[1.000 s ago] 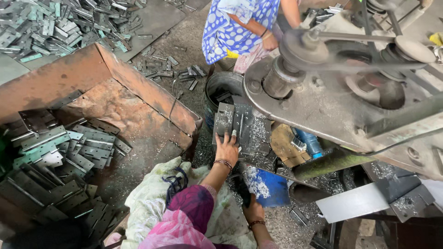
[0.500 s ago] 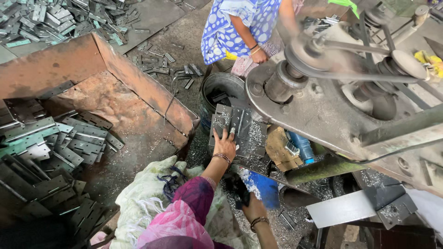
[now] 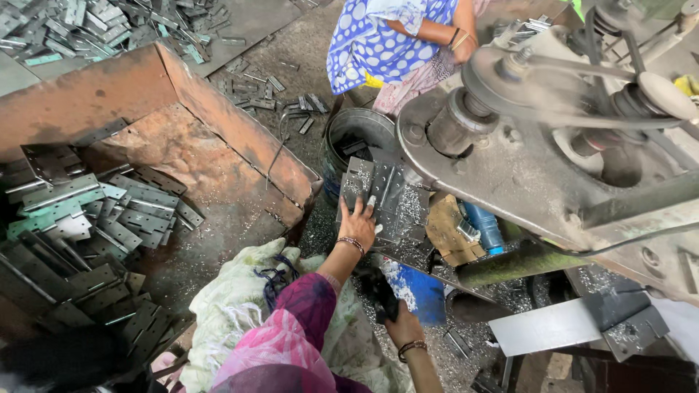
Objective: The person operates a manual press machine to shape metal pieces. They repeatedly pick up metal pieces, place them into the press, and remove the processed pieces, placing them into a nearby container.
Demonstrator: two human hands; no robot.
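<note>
A: Where does the left hand (image 3: 358, 220) sit?

B: Flat, fingers spread, pressing on a stack of perforated metal plates (image 3: 386, 200) that leans just in front of it, against a metal bucket (image 3: 349, 131). It grips nothing; the palm seems only to steady the stack so it doesn't slide.

A: And the right hand (image 3: 403, 325)?

B: Nearer the body, low, closed around a dark piece (image 3: 384, 291) whose kind I cannot tell. A blue container (image 3: 419, 291) lies just beside it, dusted with metal shavings.

A: Why are the plates there?

B: Probably to stay within reach under the belt-driven machine (image 3: 539, 145) above and to the right of the hands. More plates (image 3: 80, 218) are piled well to the left, by a rusty tray (image 3: 182, 138).

A: Anyone else?

B: Another person in blue dotted cloth (image 3: 386, 40), beyond the bucket.
</note>
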